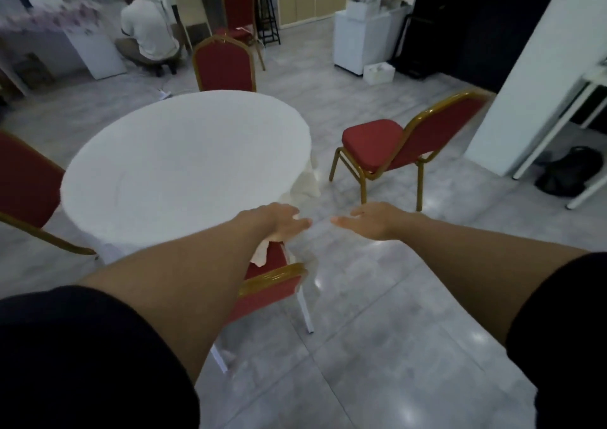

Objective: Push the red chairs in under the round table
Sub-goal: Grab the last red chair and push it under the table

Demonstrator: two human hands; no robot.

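Evidently both hands, left hand [282,223] and right hand [368,220], have empty, spread fingers; the pulled-out red chair [391,147] should be pushed squarely by its backrest under the counter [184,165].

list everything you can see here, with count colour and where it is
round table: 1, white cloth, centre left
red chairs: 5, red with gold frames; one at the near edge tucked in, one left, one at the far edge, one right standing clear of the table, one further back
stool: 1, black, back centre
cabinet: 1, white, back right
box: 1, white, on floor by the cabinet
bag: 1, black, on floor far right
other person: 1, white top, crouching at back left
left hand: open, over the near chair
right hand: open, over bare floor
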